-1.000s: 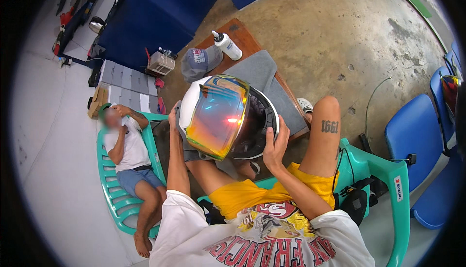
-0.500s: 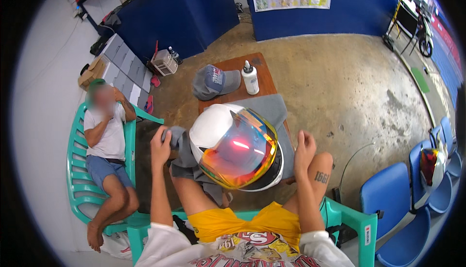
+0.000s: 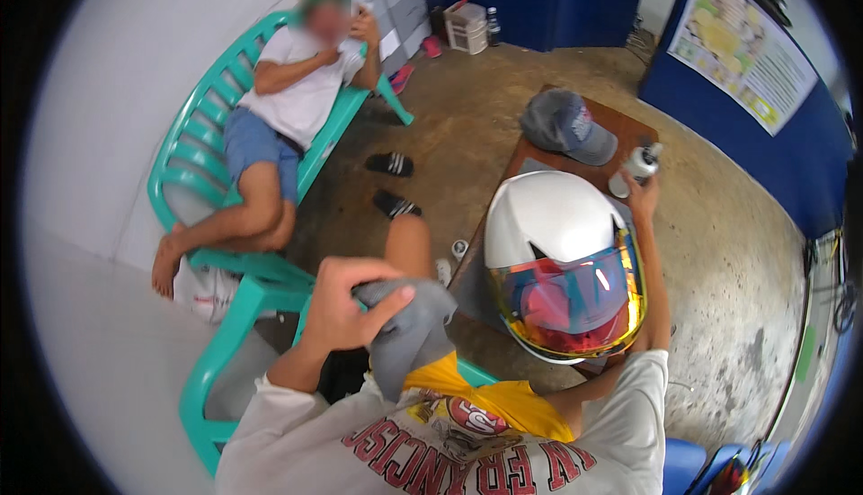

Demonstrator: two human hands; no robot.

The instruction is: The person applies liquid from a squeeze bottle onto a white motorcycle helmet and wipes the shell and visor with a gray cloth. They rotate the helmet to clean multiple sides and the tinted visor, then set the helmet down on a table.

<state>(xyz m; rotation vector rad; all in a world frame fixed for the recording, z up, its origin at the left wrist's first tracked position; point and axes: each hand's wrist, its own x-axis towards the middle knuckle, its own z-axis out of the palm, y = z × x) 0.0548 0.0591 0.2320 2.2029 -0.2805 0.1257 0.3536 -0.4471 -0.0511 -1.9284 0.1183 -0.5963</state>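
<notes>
My left hand (image 3: 351, 306) grips a grey cloth (image 3: 404, 338) over my lap, low in the middle of the view. At the table's (image 3: 616, 122) far right corner, my right hand (image 3: 641, 189) has its fingers around a white bottle (image 3: 642, 164) with a dark top. Between my hands and the cap, a white helmet (image 3: 544, 216) rests on a grey mat (image 3: 476, 302), its rainbow-tinted visor (image 3: 566, 293) toward me; my right forearm passes behind it. A grey cap (image 3: 566, 128) lies on the table beyond the helmet.
A person (image 3: 288, 108) reclines on a turquoise plastic bench (image 3: 189, 162) at the left, near black slides (image 3: 389, 164) on the floor. My turquoise seat (image 3: 211, 387) is below. Blue panels (image 3: 751, 153), one with a poster, stand behind the table; blue chairs (image 3: 683, 468) show at bottom right.
Both hands have left the helmet. My right hand has reached forward to the bottle; my left has drawn the cloth toward my lap. The view has turned leftward.
</notes>
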